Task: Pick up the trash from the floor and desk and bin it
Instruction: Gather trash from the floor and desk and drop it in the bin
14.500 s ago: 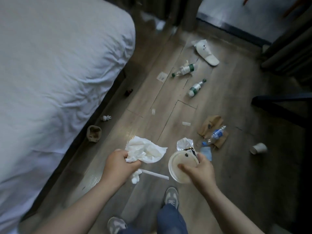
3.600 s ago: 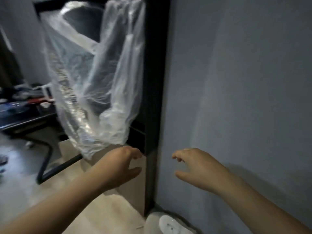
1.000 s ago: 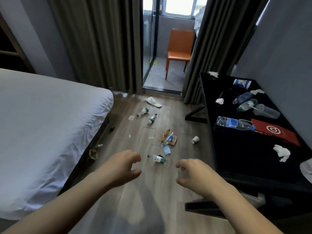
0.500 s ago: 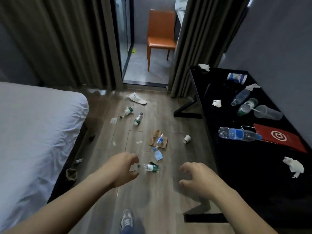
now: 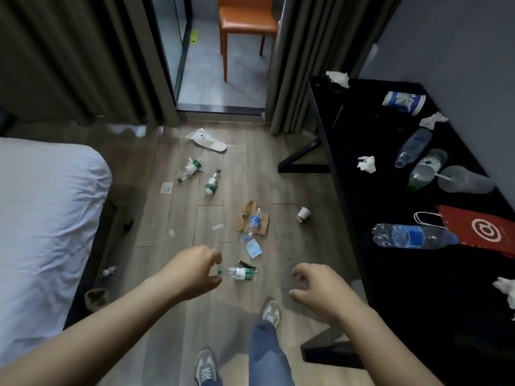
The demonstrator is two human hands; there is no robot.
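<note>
I had both hands out over the wooden floor (image 5: pixel 156 218), and neither held anything. The left hand (image 5: pixel 195 271) hung with its fingers loosely curled and the thumb apart from them. In my view it sat just beside the green cap of a small green-label bottle (image 5: pixel 242 273) lying on its side mid-floor, though I could not judge how high above it the hand was. The right hand (image 5: pixel 320 288) hovered the same way, fingers relaxed and spread, nearer the left edge of the desk (image 5: pixel 390 288).

Beyond that bottle lay a blue packet (image 5: pixel 253 247), then a blue-label bottle (image 5: pixel 254 224) across a piece of brown cardboard (image 5: pixel 248 208). A paper cup (image 5: pixel 303 214) lay tipped over close to the desk. Farther toward the doorway were a pair of green bottles (image 5: pixel 211 183) and a white slipper (image 5: pixel 207 139).

On the black desk a large water bottle (image 5: pixel 412 235) lay touching a red paper bag (image 5: pixel 485 232). Tissues (image 5: pixel 367 164), other bottles and a clear cup (image 5: pixel 465 183) lay toward its far edge. The bed (image 5: pixel 41 218) ran along the floor's left side.
</note>
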